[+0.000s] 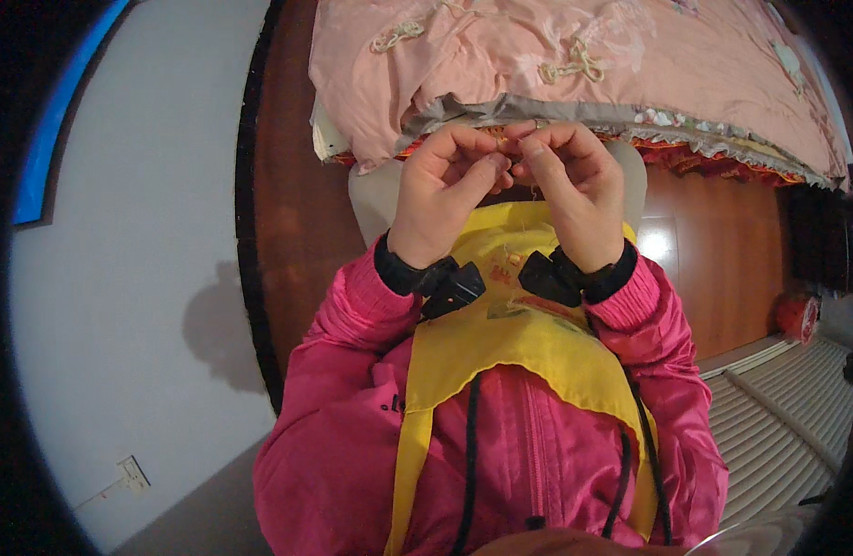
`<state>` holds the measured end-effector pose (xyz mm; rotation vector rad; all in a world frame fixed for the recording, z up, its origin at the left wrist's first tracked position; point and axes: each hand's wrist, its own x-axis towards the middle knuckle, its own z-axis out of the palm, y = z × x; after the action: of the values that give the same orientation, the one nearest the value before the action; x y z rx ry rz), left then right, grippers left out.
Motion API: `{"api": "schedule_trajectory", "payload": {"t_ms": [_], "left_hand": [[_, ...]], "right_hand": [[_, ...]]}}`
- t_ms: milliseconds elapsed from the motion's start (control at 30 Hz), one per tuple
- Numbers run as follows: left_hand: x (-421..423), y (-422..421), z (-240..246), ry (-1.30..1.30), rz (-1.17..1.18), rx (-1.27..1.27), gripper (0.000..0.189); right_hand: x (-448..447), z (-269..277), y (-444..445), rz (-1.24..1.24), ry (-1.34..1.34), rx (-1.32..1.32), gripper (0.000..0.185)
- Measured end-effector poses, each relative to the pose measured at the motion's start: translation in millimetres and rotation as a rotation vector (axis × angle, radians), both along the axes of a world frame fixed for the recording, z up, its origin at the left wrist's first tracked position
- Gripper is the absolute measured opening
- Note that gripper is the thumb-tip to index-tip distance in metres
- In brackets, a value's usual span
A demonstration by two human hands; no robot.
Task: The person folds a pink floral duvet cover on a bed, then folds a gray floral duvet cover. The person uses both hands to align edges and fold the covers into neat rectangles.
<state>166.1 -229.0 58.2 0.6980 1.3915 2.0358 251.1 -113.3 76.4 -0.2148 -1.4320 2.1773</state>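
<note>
My left hand (437, 198) and my right hand (583, 194) are raised close together in front of the bed's edge, fingertips almost meeting. Between thumbs and index fingers both pinch something small and pale, seemingly a thin cord (534, 194), whose loose end dangles below my right fingers. Most of it is hidden by the fingers. Beyond my hands, one looped cream cord bundle (396, 36) lies at the left on the pink bedspread (482, 62), and another knotted cord bundle (572, 66) lies nearer the middle.
A yellow apron (482, 340) covers my lap, with bits of thread on it. Black straps with dark blocks (454, 288) circle both wrists. A pale seat (374, 198) shows beneath my hands. To the left rises a white wall (155, 174); a red round object (796, 318) stands far right.
</note>
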Motion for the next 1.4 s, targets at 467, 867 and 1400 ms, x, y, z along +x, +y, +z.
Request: {"api": "schedule_trajectory", "payload": {"t_ms": [467,867,1400], "left_hand": [[2,1,-9,0.001,-0.019,0.015,0.007],[5,2,-8,0.094,0.020,0.005,0.009],[5,2,-9,0.255,0.063,-0.062,0.008]], "right_hand": [[-3,-18,-2,-0.031,-0.037,0.114,0.006],[-5,-25,-1,-0.102,-0.024,0.234,0.007],[-4,-28,1,-0.112,-0.058,0.264,0.009]]}}
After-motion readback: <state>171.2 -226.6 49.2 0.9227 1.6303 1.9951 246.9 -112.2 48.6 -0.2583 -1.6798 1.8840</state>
